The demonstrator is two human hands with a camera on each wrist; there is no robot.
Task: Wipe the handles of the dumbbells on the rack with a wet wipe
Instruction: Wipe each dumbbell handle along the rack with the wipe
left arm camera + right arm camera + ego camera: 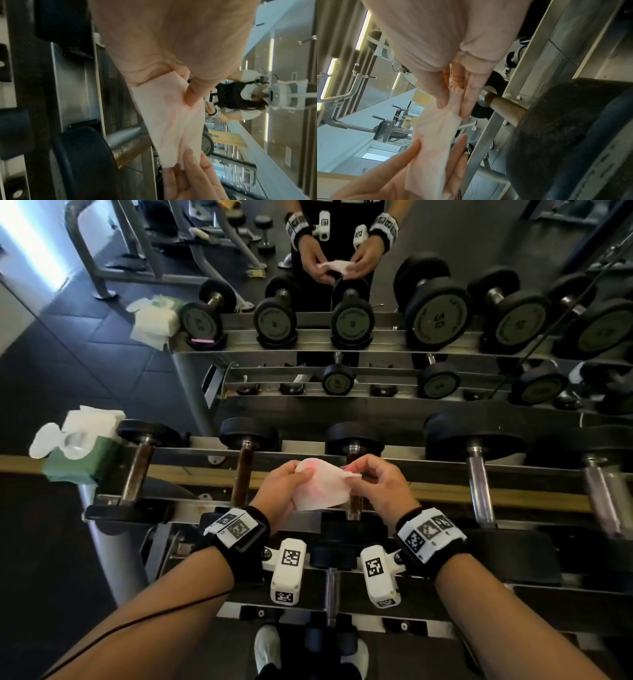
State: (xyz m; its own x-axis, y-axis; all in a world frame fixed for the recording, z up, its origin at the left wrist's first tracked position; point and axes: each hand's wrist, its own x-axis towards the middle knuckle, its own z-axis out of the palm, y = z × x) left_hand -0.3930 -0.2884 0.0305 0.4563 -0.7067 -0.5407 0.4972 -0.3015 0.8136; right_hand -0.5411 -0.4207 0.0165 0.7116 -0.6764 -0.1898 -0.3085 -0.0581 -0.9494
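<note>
Behind the rack point(342, 465) a big mirror repeats the whole gym and my 2 arms. I hold the wet wipe point(320, 486) in the air over the rusty handle point(354, 501) of the third dumbbell in the near row, not touching it. My left hand point(281, 491) keeps 1 side of the wipe with the thumb pressed on top and the fingers under it; my right hand point(378, 487) pinches the other edge between thumb and fingertips. I judge the wipe is very light, soft and limp, a little slippery, and easy to tear. It is better to fold it thicker, then wrap it around the middle of the rough handle.
</note>
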